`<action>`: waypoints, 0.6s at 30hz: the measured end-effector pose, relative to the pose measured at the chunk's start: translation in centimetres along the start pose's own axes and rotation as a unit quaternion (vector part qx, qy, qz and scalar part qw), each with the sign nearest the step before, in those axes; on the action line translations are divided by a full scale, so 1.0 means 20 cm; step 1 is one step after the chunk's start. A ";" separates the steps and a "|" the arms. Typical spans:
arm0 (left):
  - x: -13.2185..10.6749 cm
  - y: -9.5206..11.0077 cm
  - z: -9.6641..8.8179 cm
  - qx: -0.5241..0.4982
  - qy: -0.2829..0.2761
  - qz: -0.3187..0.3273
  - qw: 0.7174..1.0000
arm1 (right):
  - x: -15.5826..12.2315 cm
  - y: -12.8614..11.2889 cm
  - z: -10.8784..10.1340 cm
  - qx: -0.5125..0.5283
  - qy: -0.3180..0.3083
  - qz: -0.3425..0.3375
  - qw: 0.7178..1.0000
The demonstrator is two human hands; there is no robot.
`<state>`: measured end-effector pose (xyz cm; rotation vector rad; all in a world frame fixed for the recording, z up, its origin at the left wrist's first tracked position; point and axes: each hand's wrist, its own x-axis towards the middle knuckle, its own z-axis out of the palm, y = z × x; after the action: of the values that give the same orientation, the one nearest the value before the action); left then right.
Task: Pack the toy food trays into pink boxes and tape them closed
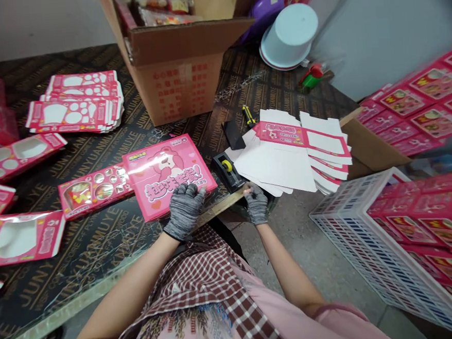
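Note:
My left hand (185, 208), in a grey knit glove, rests with curled fingers on the near edge of a pink gift box (168, 174) printed with a bear, which lies on the dark table (80, 252). My right hand (256, 204), also gloved, is closed at the table's corner just below a black tape dispenser (228, 170). What it pinches is too small to make out. A filled pink window box (94, 190) lies touching the bear box on its left. A pile of flat white and pink box blanks (290, 152) sits right of the dispenser.
A large open cardboard carton (176, 64) stands behind the bear box. Stacks of flat pink window sleeves (76, 102) cover the left of the table. A white plastic crate (371, 247) holds pink boxes at right. An upturned white bucket (290, 33) sits at the back.

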<state>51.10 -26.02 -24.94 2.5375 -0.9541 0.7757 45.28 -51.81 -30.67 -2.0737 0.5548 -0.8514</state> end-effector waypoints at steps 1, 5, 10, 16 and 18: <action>-0.01 -0.01 -0.02 0.007 -0.004 0.008 1.000 | -0.02 -0.02 -0.02 0.004 0.015 -0.003 1.000; -0.17 -0.15 -0.16 0.039 0.042 0.007 0.998 | -0.12 -0.21 -0.07 0.040 0.003 -0.008 0.999; -0.41 -0.31 -0.29 0.016 0.100 -0.052 0.994 | -0.31 -0.60 0.02 0.189 -0.327 0.072 0.923; -0.45 -0.32 -0.26 -0.012 0.119 -0.039 0.992 | -0.43 -0.85 0.25 0.289 -0.514 0.104 0.801; -0.45 -0.33 -0.26 -0.030 0.127 -0.033 0.991 | -0.44 -0.85 0.29 0.307 -0.524 0.122 0.785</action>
<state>47.90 -14.29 -26.78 2.3348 -0.7928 1.0056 45.18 -33.50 -22.80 -1.4780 -0.0939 0.3269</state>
